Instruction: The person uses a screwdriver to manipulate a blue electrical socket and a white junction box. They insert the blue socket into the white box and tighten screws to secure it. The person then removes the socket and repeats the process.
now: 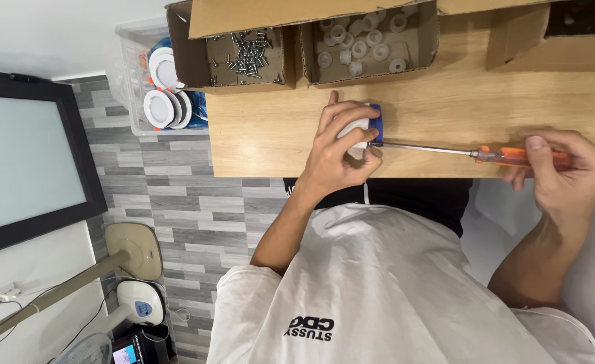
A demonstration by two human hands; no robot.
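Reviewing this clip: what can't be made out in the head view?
- The white and blue part: mostly covered by the left hand, so its shape is unclear.
- The screwdriver tip: where it meets the part is hidden by the fingers.
- Its orange handle: wrapped by the right hand, which is motion-blurred.
- The right-hand cardboard box: cut off by the top edge, contents dark.

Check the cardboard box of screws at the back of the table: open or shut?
Open. The box of screws has its flap folded up and back, and loose screws show scattered across its floor. The neighbouring box of white rings is open too.
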